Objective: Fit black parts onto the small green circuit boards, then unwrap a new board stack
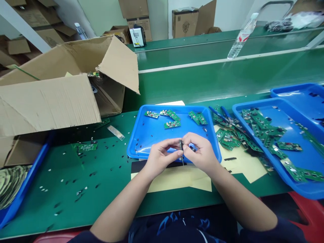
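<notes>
Over the front edge of a blue tray [154,130], both my hands meet at a small circuit board [181,145], held on edge so that mostly its thin side shows. My left hand [163,153] is closed on it, with the thumb and fingers pinching it from the left. On its right side, my right hand [198,150] has its fingertips pressed together against the board; whether they grip a small part of it is hidden. Several green circuit boards [172,125] lie in the tray's far half, with tiny dark bits scattered around.
To the right, a pair of blue-handled pliers [222,114] rests among piled boards [227,138] beside another blue tray [255,103] full of boards. A large cardboard box [45,104] stands at left. Small scraps litter the green table [106,185]. A water bottle [243,37] stands behind.
</notes>
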Motion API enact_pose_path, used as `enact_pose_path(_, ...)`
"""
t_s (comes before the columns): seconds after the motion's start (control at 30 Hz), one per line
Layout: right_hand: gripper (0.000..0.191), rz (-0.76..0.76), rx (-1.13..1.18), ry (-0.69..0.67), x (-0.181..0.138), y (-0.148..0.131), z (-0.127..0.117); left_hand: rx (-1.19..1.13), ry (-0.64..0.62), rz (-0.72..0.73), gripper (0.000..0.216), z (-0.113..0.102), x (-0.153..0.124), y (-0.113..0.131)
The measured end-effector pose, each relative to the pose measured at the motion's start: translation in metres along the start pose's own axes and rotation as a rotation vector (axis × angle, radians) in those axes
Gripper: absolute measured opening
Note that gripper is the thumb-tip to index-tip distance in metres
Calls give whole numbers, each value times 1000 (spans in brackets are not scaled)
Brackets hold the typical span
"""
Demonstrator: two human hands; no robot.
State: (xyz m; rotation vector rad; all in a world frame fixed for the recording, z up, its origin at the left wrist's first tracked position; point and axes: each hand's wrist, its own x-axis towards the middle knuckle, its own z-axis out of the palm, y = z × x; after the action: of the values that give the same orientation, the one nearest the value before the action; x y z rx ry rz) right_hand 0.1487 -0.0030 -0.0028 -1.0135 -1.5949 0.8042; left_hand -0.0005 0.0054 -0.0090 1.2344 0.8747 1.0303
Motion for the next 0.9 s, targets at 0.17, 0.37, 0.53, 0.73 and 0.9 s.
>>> enact_pose_path(0.17, 19, 14, 102, -10, 1, -1, -1, -133, 9, -35, 31, 6, -2, -5)
enact_pose_path(0.37, 19, 47, 165, -39, 3, 4, -2, -31, 76, 132, 30, 5, -2, -6)
enact_pose_path(0.53, 20, 75, 199, -55, 5, 3, -2, 50, 101, 194, 33, 1, -1, -6)
enact_pose_path(0.73, 18, 70, 212, -44, 3, 3, 1, -101, 90, 71, 32, 7, -3, -6)
enact_pose_path(0.9, 21, 116, 230, 11, 0, 5, 3, -250, 207, -148, 38, 9, -3, -6)
